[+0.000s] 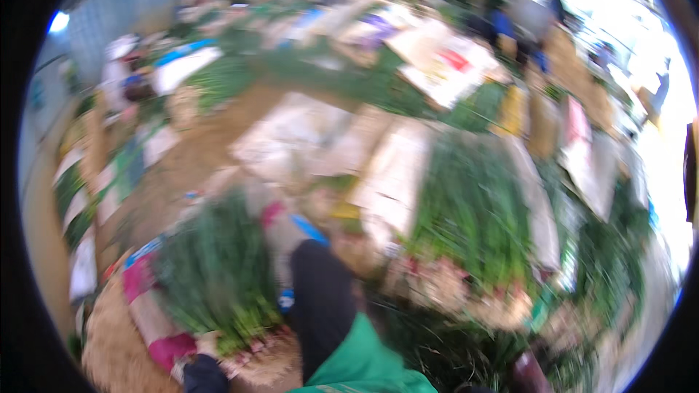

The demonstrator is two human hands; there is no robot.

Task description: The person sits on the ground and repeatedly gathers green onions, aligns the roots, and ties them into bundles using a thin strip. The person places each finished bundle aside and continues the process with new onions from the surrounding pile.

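At the lower left, my left hand (207, 343) shows blurred beyond a dark cuff (205, 374). It is at the root end of a bundle of spring onions (218, 267), beside a sack edge with magenta bands (172, 352). Whether its fingers grip anything cannot be made out. Rootlets and reddish bulb ends (267, 352) point towards me. My dark trouser leg (322, 284) and green top (366, 355) are to the right of this bundle. My right hand is out of view. A second, larger bundle of spring onions (472, 213) lies ahead on the right, partly wrapped in pale sacking.
Loose green leaves (437, 344) litter the ground by my leg. Pale woven sacks (295, 131) lie ahead, next to a brown floor strip (180, 174). More wrapped bundles stand at right (606, 256). People (117, 71) are at far left and at the back. A bluish wall (147, 5) borders the left.
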